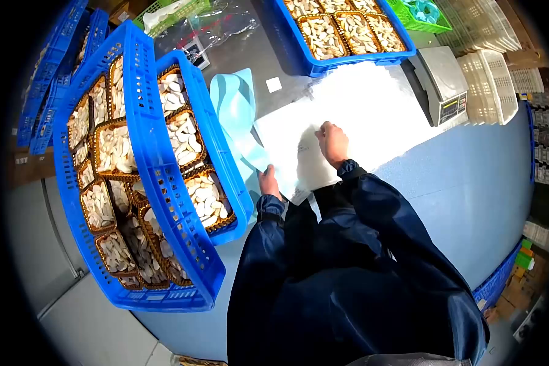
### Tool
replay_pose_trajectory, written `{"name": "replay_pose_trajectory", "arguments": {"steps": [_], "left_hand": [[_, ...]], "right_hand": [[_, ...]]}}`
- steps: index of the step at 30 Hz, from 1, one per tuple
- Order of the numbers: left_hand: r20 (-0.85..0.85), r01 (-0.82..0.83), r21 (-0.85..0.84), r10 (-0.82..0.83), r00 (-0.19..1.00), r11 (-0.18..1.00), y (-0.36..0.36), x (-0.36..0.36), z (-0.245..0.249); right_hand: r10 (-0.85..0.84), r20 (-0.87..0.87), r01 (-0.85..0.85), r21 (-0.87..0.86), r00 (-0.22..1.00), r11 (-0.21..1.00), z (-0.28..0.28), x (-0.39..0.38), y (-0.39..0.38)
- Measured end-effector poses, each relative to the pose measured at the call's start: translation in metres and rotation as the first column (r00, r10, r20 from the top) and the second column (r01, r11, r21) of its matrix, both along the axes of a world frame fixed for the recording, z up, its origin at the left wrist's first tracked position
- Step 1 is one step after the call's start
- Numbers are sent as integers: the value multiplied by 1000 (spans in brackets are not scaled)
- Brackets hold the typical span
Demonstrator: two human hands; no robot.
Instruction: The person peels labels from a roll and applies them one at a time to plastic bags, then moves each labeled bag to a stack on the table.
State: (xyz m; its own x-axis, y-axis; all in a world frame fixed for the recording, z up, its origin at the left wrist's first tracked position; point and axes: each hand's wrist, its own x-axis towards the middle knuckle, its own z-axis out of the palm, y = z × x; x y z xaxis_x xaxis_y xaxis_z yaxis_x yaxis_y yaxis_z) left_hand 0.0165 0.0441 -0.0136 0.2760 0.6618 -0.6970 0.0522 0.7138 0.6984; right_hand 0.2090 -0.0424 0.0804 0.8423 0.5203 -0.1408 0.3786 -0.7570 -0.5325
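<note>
My left hand [269,183] is closed at the lower end of a light blue strip [233,113], close to the near left edge of the white sheets [372,116]. That strip curls across the table beside a blue crate. Over the white sheets, my right hand [333,145] has its fingers curled together in a pinch; whatever may be between them is too small to make out. Glare washes out much of the sheets, though faint print shows near their left side.
Blue crates [146,79] at left hold brown baskets of pale, sliced-looking pieces. Another blue crate [348,61] of such baskets stands at the back. A scale [440,82] and white plastic baskets [487,85] are at right. Clear plastic bags [222,27] lie at the back left.
</note>
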Motion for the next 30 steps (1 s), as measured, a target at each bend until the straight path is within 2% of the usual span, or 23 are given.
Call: {"name": "replay_pose_trajectory", "arguments": {"steps": [1,2,5,6,7,9,10,11,13,15,17,19,20,21,22,23,24,25,27,28,29,30], "left_hand": [[42,3,-20,-2,999,1000,-2,0,2],[57,-25,33,23,998,999,-4,0,3],[15,-41,57,40,999,998,-5,2,6],[75,-33,62,28,997,998,-4,1,7],[22,-11,55,10,1000,998,-4,1,11],[14,-53,83,52,999,995,-5,4,20],[-1,-53,112,53,999,992,-5,2,9],[-16,-52,139,54,998,989,-3,1,9],[-34,-80,78,83,996,994,-1,-5,11],[96,-56,92,48,994,994,1,-11,12],[53,-13,67,10,999,998,4,-12,35],[-5,31,130,-30,1000,991,2,-9,71],[-136,75,222,-45,990,972,5,-10,48],[-144,59,223,-27,989,973,8,-12,25],[-172,84,316,-31,985,945,7,-9,27],[-198,120,406,-41,979,906,4,-6,32],[-217,117,433,-22,976,894,4,0,44],[-216,114,436,-19,976,892,7,3,48],[-342,197,469,-28,939,861,10,4,52],[-256,196,417,-92,962,888,11,-1,56],[-259,195,419,-89,962,887,12,-4,61],[-291,188,352,-83,953,917,14,-4,66]], "right_hand": [[51,104,-54,23,993,998,-1,0,-1],[100,208,-111,41,973,993,-1,0,-3],[161,236,-170,18,958,985,9,0,-12],[191,176,-188,-30,966,982,14,0,-13],[197,172,-195,-26,965,980,10,-1,-15],[211,378,-210,-44,901,977,2,-1,-15],[218,408,-230,-20,887,973,4,0,-16],[172,390,-203,40,905,978,11,1,-16],[58,317,-112,155,947,982,33,6,-23],[-122,-66,136,304,990,943,48,39,-44],[-216,122,198,140,969,970,61,82,-67],[-133,548,143,25,826,989,50,109,-82],[-77,587,40,76,806,996,53,103,-74],[-24,625,-67,122,780,990,54,93,-66],[88,571,-252,216,816,943,61,61,-49],[144,-19,-127,362,989,923,45,20,-45],[333,-315,-236,309,889,921,14,-8,-44],[602,-441,-251,628,665,737,45,-45,-28],[552,-556,-198,570,621,797,38,-81,-22],[558,-559,-204,571,613,795,34,-87,-21],[540,-564,-167,579,625,798,32,-92,-20],[522,-562,-132,589,642,797,30,-93,-18]]}}
